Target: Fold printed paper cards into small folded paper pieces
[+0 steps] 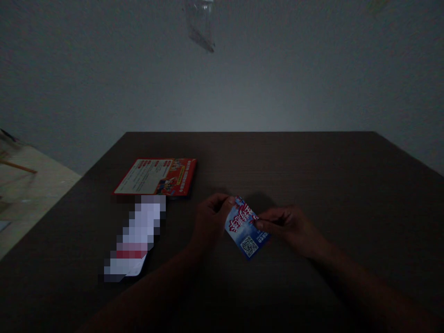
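Between my two hands is a blue and white printed card (243, 231) with red lettering and a QR code at its lower corner. It is held tilted above the dark table and looks slightly curved. My left hand (212, 217) pinches its upper left edge, thumb on the printed face. On the other side, my right hand (289, 226) grips the right edge between thumb and fingers. Both hands are closed on the same card. The scene is dim, and the card's back is hidden.
A red and cream printed box or booklet (145, 178) lies on the dark table (277, 157) to the left. Nearer me is a phone-shaped thing (138, 236), its bright face pixelated. A pale wall (260, 69) stands behind, with a clear plastic bag (200, 25) hanging on it.
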Demonstrator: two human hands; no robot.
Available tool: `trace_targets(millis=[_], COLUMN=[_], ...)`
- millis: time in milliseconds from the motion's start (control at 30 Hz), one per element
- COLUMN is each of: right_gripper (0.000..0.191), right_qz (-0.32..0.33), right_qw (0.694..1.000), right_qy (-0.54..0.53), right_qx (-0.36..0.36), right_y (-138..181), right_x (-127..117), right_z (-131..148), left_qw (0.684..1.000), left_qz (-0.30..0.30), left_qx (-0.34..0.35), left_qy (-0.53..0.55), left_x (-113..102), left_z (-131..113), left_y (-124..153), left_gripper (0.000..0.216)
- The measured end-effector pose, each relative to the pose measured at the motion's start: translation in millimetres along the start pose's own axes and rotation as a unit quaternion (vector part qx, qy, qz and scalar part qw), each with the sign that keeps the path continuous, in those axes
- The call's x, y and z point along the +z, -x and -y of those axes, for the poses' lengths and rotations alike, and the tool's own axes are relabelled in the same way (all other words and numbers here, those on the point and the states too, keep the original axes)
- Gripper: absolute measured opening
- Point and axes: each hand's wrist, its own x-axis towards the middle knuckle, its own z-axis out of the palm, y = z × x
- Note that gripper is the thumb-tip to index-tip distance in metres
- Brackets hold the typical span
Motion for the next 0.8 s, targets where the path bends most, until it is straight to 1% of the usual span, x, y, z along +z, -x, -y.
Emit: trace_targets(millis=[100, 167, 233, 333, 400, 467, 533, 667, 733, 800], right_gripper=[0.022, 0.024, 0.024, 0.025, 0.027, 0.030, 0.031, 0.031, 0.030, 0.028], right_qz=[-0.010, -0.028, -0.063, -0.133, -0.178, -0.208, -0.218, -0.210, -0.213, -0.216], right_qw=[1.000, 0.999, 0.997, 0.990, 0.983, 0.978, 0.976, 0.975, 0.973, 0.971], right_qy=[0.017, 0.028, 0.039, 0.044, 0.034, 0.011, -0.016, -0.068, -0.089, -0.097], right_qx=[-0.006, -0.007, -0.013, -0.022, -0.014, 0.000, 0.010, 0.008, 0.010, 0.017], right_y=[1.2, 0.6, -1.0, -3.8, -5.0, -5.9, -6.9, -9.4, -10.2, -10.4], right_x=[-1.0, -2.1, -4.2, -8.5, -11.1, -12.8, -14.0, -15.6, -16.0, -16.1], right_z=[2.8, 3.3, 2.0, -1.1, -2.3, -3.0, -3.9, -6.5, -6.4, -5.0], left_qw=[1.000, 1.000, 1.000, 1.000, 0.998, 0.997, 0.996, 0.996, 0.995, 0.991], left_qz=[0.006, 0.005, 0.006, 0.013, 0.022, 0.033, 0.044, 0.057, 0.061, 0.071], left_qx=[0.004, 0.005, 0.002, 0.004, 0.015, 0.024, 0.027, 0.045, 0.062, 0.085], left_qy=[-0.002, -0.008, -0.011, -0.027, -0.051, -0.072, -0.074, -0.048, -0.048, -0.071], left_x=[-0.2, -1.2, -2.7, -3.9, -3.6, -2.7, -2.1, -3.5, -5.1, -6.5], left_z=[1.3, 1.7, 1.4, -0.7, -3.0, -5.1, -5.8, -2.8, -1.2, -1.1], left_y=[0.2, -0.1, -0.3, -0.1, 0.7, 1.7, 2.8, 3.9, 3.7, 3.2], left_gripper=[0.020, 0.020, 0.020, 0.020, 0.018, 0.018, 0.018, 0.009, 0.017, 0.029])
